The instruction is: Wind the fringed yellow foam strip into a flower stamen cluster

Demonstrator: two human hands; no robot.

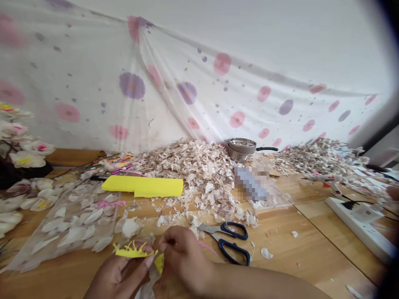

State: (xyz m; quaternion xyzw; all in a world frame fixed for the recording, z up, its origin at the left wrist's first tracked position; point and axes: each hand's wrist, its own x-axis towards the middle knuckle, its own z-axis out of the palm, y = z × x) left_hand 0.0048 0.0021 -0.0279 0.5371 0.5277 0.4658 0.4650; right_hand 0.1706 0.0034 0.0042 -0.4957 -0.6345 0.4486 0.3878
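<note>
A thin yellow strip (132, 251) with a cut fringe along its upper edge lies across the fingers of my left hand (120, 274), which pinches it between thumb and forefinger. Close against it, my right hand (183, 259) is closed, its fingertips curled at the strip's right end, where a yellow piece (159, 262) hangs down. Something whitish shows below, between the two hands; I cannot make out what it is. Scissors (232, 241) with dark blue handles lie just beyond my right hand, their blades partly apart. A yellow sheet (143, 186), folded or rolled, lies farther back.
A large heap of pale dried petals (193, 166) fills the table's middle back. A steel pot (241, 148) stands behind it. At right are a glue gun (332, 182) and a white power strip (358, 226). Petals on a clear sheet (77, 224) and white flowers (28, 141) are at left.
</note>
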